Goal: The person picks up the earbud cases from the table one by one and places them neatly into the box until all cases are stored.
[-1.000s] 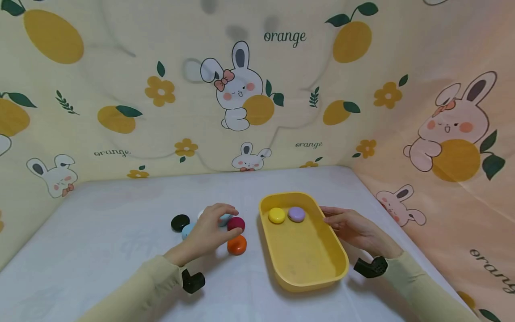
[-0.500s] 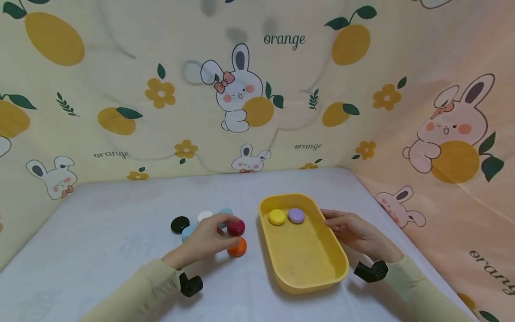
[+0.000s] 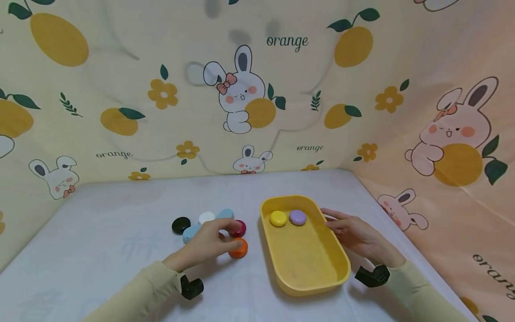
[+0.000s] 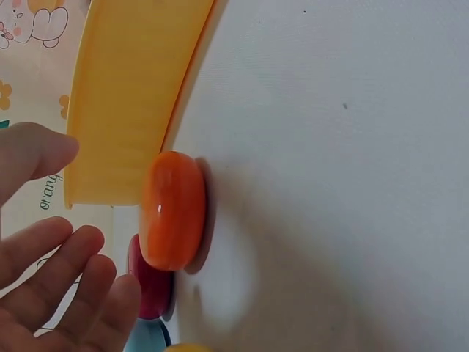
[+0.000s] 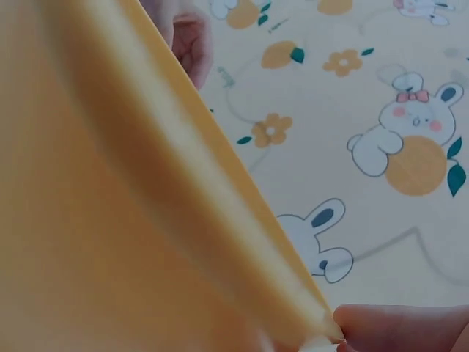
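Note:
In the head view my left hand (image 3: 207, 243) hovers over a group of smooth, rounded discs, thumb and fingers apart. Its fingertips overlap a crimson disc (image 3: 239, 228), and its thumb is at an orange disc (image 3: 239, 248). The left wrist view shows a gap between the hand and the orange disc (image 4: 173, 211). Light blue discs (image 3: 226, 213), a white disc (image 3: 206, 218) and a black disc (image 3: 181, 225) lie around the hand, partly hidden. My right hand (image 3: 360, 235) holds the right rim of a yellow tray (image 3: 310, 288), fingers along its outer side.
Inside the tray, at its far end, sit a yellow disc (image 3: 278, 218) and a purple disc (image 3: 297, 218). A white cloth (image 3: 100, 250) covers the table. Behind and to the right hangs a curtain (image 3: 161, 129) printed with rabbits and oranges.
My left hand has come lower, its fingertips now over the crimson disc and its thumb over the orange one. The right hand stays at the tray, which has not visibly moved.

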### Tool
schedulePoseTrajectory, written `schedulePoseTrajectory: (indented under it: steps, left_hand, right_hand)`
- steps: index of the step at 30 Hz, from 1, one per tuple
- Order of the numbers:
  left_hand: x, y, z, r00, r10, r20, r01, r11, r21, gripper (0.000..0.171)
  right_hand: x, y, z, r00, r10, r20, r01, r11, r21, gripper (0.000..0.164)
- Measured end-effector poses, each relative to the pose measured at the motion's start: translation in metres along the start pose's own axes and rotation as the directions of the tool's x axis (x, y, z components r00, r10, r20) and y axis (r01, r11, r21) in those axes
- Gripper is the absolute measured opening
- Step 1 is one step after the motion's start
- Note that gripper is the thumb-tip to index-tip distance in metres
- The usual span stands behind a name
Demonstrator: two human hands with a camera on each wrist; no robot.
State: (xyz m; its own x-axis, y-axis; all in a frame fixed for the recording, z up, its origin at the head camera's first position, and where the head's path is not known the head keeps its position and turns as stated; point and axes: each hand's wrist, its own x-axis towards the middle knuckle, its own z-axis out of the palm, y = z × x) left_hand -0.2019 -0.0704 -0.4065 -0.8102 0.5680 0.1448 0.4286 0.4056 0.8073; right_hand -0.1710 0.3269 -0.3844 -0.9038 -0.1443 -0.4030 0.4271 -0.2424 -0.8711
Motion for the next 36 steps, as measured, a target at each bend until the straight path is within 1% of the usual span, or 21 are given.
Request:
schedulePoseTrajectory:
  steps: [4, 11, 14, 18, 23, 26, 29, 36]
  left_hand:
    - [0.0003, -0.0002, 0.0001, 1.0, 0.009, 0.004, -0.009, 1.0, 0.005, 0.04]
    - [0.0003, -0.0019, 0.001, 1.0, 0.001, 0.013, -0.002, 1.0, 0.007, 0.036]
    - [0.0004, -0.0025, 0.0014, 1.0, -0.008, 0.02, 0.008, 1.0, 0.012, 0.035]
    - [0.0011, -0.0029, 0.0013, 1.0, -0.015, 0.028, 0.014, 1.0, 0.016, 0.033]
    - [0.0016, -0.0033, 0.0012, 0.999, -0.02, 0.036, 0.019, 1.0, 0.021, 0.033]
    - [0.002, -0.0028, 0.0014, 0.999, -0.024, 0.038, 0.023, 0.999, 0.028, 0.033]
    - [0.0024, -0.0021, 0.0016, 0.999, -0.029, 0.041, 0.027, 0.999, 0.031, 0.032]
    - [0.003, -0.0025, 0.0038, 0.998, -0.037, 0.059, 0.036, 0.999, 0.021, 0.033]
  right_hand:
    - [-0.0012, 0.0007, 0.0018, 0.999, -0.024, -0.029, 0.024, 1.0, 0.011, 0.066]
    - [-0.0026, -0.0001, 0.0003, 0.999, -0.035, -0.01, 0.035, 0.999, -0.028, 0.065]
    - [-0.0029, 0.0003, -0.0003, 0.998, -0.063, 0.002, 0.063, 0.994, -0.089, 0.066]
    - [-0.0027, 0.0011, -0.0006, 0.991, -0.134, -0.006, 0.13, 0.969, -0.209, 0.064]
    - [-0.0026, 0.0005, -0.0005, 0.982, -0.187, -0.029, 0.172, 0.945, -0.279, 0.061]
    - [-0.0023, -0.0001, -0.0005, 0.98, -0.198, -0.038, 0.177, 0.935, -0.306, 0.059]
    - [-0.0021, -0.0006, -0.0003, 0.98, -0.191, -0.05, 0.166, 0.934, -0.316, 0.058]
    - [-0.002, -0.0014, 0.0008, 0.984, -0.165, -0.07, 0.139, 0.948, -0.287, 0.055]
